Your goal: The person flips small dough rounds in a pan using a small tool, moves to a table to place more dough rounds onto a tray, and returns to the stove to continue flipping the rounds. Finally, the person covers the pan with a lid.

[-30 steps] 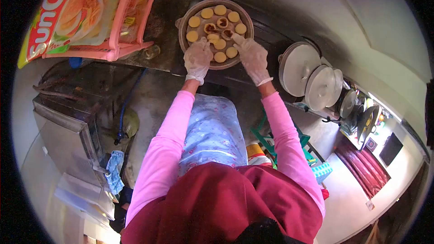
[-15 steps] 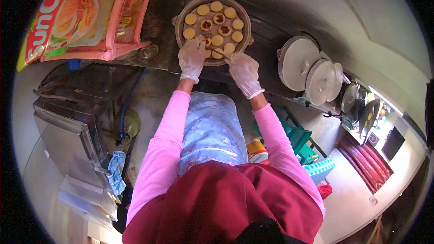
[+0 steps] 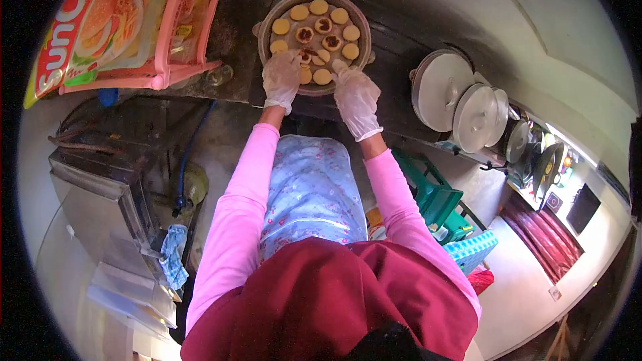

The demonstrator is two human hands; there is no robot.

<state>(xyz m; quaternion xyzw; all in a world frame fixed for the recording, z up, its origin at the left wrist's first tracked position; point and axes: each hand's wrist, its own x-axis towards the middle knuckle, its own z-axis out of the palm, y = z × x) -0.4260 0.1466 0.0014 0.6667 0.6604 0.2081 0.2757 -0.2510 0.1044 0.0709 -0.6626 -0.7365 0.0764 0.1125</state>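
Observation:
A round metal pan (image 3: 365, 33) holds several small, pale round pastries (image 3: 318, 7). Dark filling tops a few of them near the middle, such as one pastry (image 3: 331, 42). My left hand (image 3: 281, 79), in a clear glove, reaches over the pan's near left side, its fingers closed at the edge of a filled pastry (image 3: 305, 55). Gloved too, my right hand (image 3: 356, 92) is closed over the near right rim around a thin utensil. The utensil's tip reaches toward that filled pastry; its kind is too small to make out.
At the left stands a pink plastic rack (image 3: 160, 73) beside a SunCo package (image 3: 70, 33). A small glass (image 3: 219, 75) sits near the rack's foot. Several pot lids (image 3: 443, 92) lean along the right wall. Green crates (image 3: 435, 200) are below on the right.
The utensil in my right hand has swung up from the near pastries toward the filled one by my left fingers. My right hand has turned slightly, and my left hand has shifted a little.

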